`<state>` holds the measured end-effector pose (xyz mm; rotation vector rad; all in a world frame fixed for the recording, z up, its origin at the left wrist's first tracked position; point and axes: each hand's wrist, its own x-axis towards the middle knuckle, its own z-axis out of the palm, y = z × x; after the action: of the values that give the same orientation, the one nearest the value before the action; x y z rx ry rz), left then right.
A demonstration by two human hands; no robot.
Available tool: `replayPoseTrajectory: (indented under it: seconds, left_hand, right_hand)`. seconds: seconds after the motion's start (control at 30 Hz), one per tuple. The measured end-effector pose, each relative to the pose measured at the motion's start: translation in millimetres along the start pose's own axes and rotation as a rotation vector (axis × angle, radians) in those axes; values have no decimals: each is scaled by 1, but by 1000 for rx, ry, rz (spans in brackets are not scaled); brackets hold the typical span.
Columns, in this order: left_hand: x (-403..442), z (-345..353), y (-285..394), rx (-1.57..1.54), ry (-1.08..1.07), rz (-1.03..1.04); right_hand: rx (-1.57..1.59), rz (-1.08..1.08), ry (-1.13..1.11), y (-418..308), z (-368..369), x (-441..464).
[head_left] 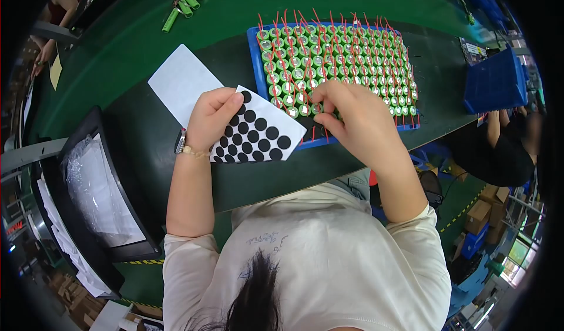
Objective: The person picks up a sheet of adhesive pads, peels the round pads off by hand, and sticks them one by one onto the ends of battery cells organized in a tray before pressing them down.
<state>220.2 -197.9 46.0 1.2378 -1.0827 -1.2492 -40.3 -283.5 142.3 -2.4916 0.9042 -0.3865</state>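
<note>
A white sheet of black round stickers [258, 132] is pinched at its upper left corner by my left hand [212, 118], thumb on top. My right hand [358, 119] is over the front edge of a blue tray [257, 61] packed with upright green cylindrical battery cells [302, 72]. Its thumb and index finger are apart at the front row of cells; no object shows between them. Red wires run across the cells in lines and stick out past the tray's far edge. My right hand covers some of the front cells.
A blank white sheet [182, 78] lies behind my left hand. Loose green cells [187, 3] with wires lie on the green surface at the back. A blue bin [496, 81] stands at the right, and a black tray with plastic-wrapped material [97, 190] at the left. Other people's arms show at both sides.
</note>
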Motion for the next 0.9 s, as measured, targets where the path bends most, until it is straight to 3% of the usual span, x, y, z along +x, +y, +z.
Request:
replayPoseTrajectory:
  seconds: [0.13,0.23,0.53,0.9]
  left_hand:
    - [-3,2,1,-39,-57,58]
    - [-3,7,8,59,-129,11]
    - [-2,4,7,-1,-281,165]
    - [-3,9,2,28,-253,116]
  right_hand:
    - [-105,-99,113,1,-4,13]
    - [164,-358,160,-17,11,22]
    - [-21,-367,217,-29,41,28]
    - [-62,-387,328,-22,47,25]
